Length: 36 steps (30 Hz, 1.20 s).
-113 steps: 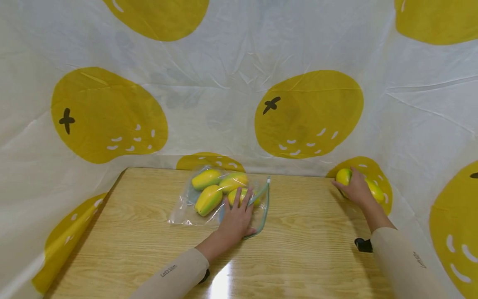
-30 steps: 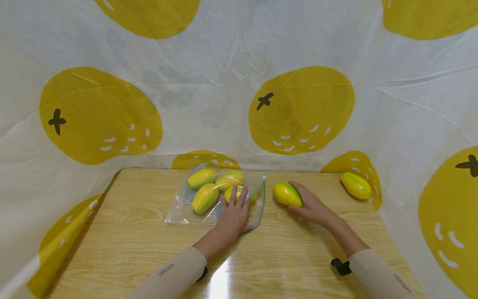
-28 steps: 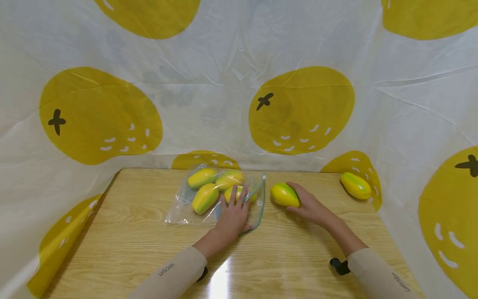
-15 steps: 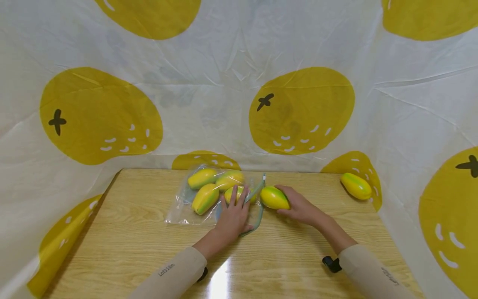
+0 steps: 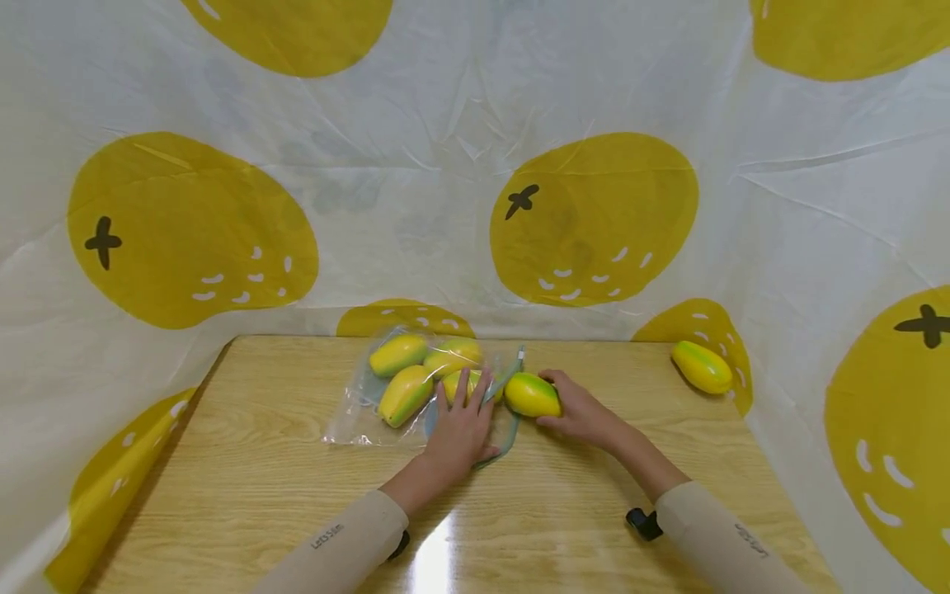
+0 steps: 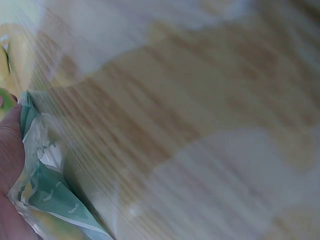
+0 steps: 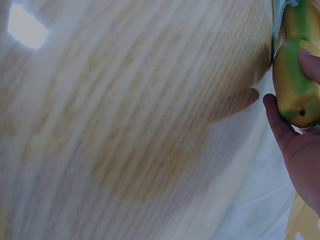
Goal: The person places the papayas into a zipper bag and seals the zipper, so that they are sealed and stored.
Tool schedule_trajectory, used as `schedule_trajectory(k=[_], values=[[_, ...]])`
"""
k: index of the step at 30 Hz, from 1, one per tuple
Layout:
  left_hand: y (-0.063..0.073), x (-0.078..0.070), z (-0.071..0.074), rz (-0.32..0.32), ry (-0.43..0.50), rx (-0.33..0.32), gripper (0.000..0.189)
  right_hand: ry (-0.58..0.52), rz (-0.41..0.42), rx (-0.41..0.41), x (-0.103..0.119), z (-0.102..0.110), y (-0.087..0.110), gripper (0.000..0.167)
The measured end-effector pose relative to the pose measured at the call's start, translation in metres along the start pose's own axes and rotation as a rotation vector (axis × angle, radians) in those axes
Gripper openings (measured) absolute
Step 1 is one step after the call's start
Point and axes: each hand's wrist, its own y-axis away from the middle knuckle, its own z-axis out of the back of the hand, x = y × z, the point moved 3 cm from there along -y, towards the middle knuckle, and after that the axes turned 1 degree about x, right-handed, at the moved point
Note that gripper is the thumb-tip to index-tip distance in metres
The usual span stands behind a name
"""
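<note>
A clear zip bag point(image 5: 352, 429) lies on the table with several yellow-green papayas point(image 5: 406, 398) inside. Its teal-edged mouth point(image 5: 512, 433) faces right. My left hand point(image 5: 456, 429) rests on the bag near that mouth, fingers spread and fairly straight over the nearest papaya. In the left wrist view, only part of the hand shows beside the teal bag edge point(image 6: 55, 192). My right hand point(image 5: 582, 408) grips another papaya point(image 5: 530, 396) from its right side, its far end right at the bag's mouth. The right wrist view shows thumb and fingers around this papaya point(image 7: 295, 85).
One more papaya point(image 5: 701, 368) lies at the table's back right corner. A white cloth with large yellow fruit prints point(image 5: 423, 206) hangs behind and at both sides. The wooden table point(image 5: 282, 503) extends toward me, with a bright light reflection near its front.
My right hand has carried a papaya from the back right corner leftward to the bag's mouth, leaving one papaya there. My left hand stays on the bag.
</note>
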Motion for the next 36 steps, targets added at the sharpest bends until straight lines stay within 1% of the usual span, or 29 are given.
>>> schedule_trajectory(k=[4,9,12,18,20,25,27,28,30,33,36], values=[[0.001,0.002,-0.001,-0.007,0.007,0.008,0.100,-0.009,0.011,0.016,0.004,-0.003,-0.004,0.072],[0.002,0.002,-0.001,-0.016,0.016,-0.014,0.111,-0.017,0.012,0.044,0.009,-0.007,-0.010,0.072],[0.002,0.002,-0.001,-0.019,0.022,-0.019,0.112,-0.018,0.007,0.032,0.011,-0.008,-0.014,0.071],[0.002,0.002,-0.001,-0.012,0.024,0.009,0.111,0.025,0.030,-0.007,0.012,-0.014,-0.019,0.069],[0.002,0.002,-0.001,-0.014,0.019,0.012,0.109,0.037,0.008,-0.027,0.011,-0.015,-0.020,0.070],[0.002,0.002,0.001,-0.023,-0.004,0.017,0.105,0.036,-0.132,-0.093,0.012,-0.013,-0.021,0.066],[0.001,0.002,0.001,-0.023,-0.014,0.016,0.106,0.046,-0.162,-0.109,0.014,-0.012,-0.022,0.064],[0.001,0.002,0.002,-0.023,-0.018,0.012,0.107,0.050,-0.164,-0.113,0.015,-0.012,-0.022,0.063],[0.002,0.002,0.001,-0.021,-0.022,0.004,0.108,0.050,-0.158,-0.118,0.017,-0.013,-0.024,0.061],[0.003,0.002,0.002,-0.024,-0.025,-0.013,0.109,0.044,-0.125,-0.127,0.019,-0.013,-0.025,0.057],[0.004,0.002,0.002,-0.022,-0.023,-0.004,0.109,0.031,-0.076,-0.117,0.018,-0.013,-0.025,0.056]])
